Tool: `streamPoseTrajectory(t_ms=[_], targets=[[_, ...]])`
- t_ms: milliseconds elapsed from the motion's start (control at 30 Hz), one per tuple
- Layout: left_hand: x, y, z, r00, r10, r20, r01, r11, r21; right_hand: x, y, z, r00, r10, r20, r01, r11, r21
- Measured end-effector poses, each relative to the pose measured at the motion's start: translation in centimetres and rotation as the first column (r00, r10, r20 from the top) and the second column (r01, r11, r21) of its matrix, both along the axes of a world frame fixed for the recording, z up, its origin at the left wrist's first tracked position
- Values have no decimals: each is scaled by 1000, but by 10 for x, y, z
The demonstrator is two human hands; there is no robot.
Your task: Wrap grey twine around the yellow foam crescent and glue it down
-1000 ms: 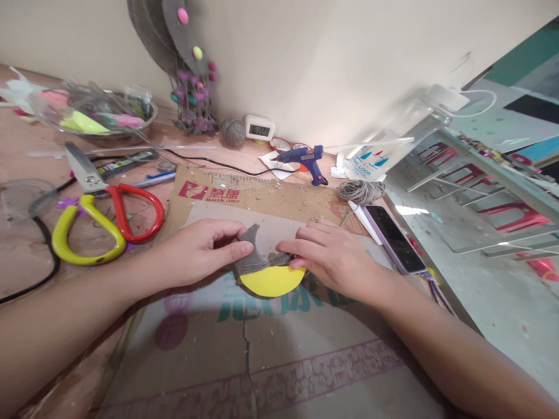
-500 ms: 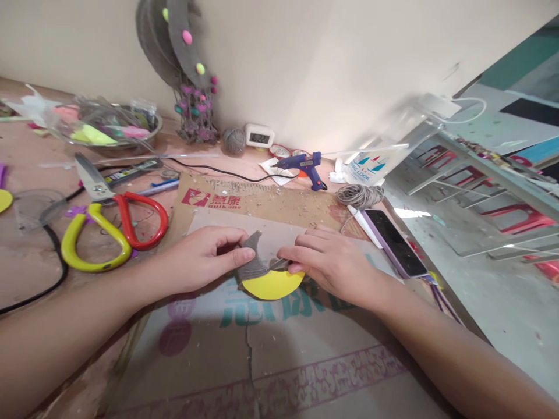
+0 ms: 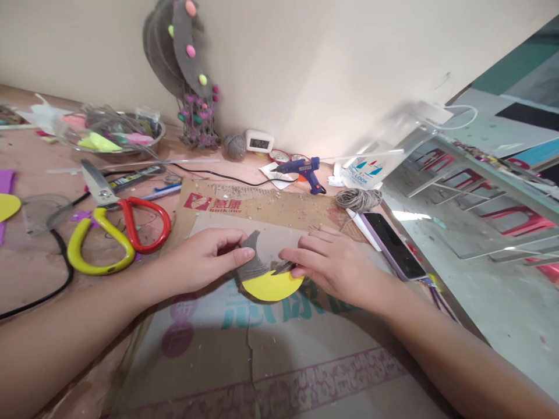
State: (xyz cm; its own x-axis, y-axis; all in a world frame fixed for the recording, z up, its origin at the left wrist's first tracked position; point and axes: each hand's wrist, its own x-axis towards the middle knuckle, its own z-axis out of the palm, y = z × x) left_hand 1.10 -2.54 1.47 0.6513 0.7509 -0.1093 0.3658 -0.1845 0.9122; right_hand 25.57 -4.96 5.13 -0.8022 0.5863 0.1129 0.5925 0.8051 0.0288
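Low over the cardboard sheet (image 3: pixel 209 349), both hands are on a small craft piece with a grey, yarn-like ribbed part (image 3: pixel 253 265) and a rounded yellow part (image 3: pixel 273 287). My left hand (image 3: pixel 218 253) pinches the grey part between thumb and fingers at its left side. At the right edge, my right hand (image 3: pixel 321 256) is closed on the piece, thumb and index finger by a dark grey strip (image 3: pixel 283 267). The palm side of the right hand is hidden, as is the back of the piece.
Scissors with one yellow and one red handle (image 3: pixel 101 241) lie left. Behind are a blue glue gun (image 3: pixel 308 170), a coil of grey yarn (image 3: pixel 358 199), a yarn ball (image 3: pixel 234 146), a small digital clock (image 3: pixel 259 141) and a bowl (image 3: pixel 131 146) of materials. A phone (image 3: pixel 395 244) lies right.
The view has shifted slightly, so the background sits a little lower. The dark grey strip by my right fingers has separated slightly from the grey part, showing more yellow between them.
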Motion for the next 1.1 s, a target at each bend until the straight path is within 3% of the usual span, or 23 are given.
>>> streamPoseTrajectory(t_ms=[367,533,633,700,867,1000,1100], targets=[[0,0,-1,1000,-7,-10,7,1000,13,-1,0,-7,1000,-10,11,10,1000,7],[0,0,-2,1000,-1,-20,1,1000,23,-2,-2,-4,998,41,43,-41,999,-8],[1,-1,-1,1000,16,-8,-15,1000,27,0,-3,0,999,41,-32,-42,998,-43],[1,-1,-1,1000,20,1,-20,1000,17,4,0,2,989,-33,-143,23,997,-70],[1,-1,-1,996,46,78,-41,997,-64,18,20,-8,897,-353,-265,310,931,-190],[1,1,-7,982,112,149,-97,990,-104,20,29,-15,819,-431,-379,343,897,-279],[1,4,-10,962,178,207,-146,976,-159,16,25,-12,635,-546,-547,303,827,-474]])
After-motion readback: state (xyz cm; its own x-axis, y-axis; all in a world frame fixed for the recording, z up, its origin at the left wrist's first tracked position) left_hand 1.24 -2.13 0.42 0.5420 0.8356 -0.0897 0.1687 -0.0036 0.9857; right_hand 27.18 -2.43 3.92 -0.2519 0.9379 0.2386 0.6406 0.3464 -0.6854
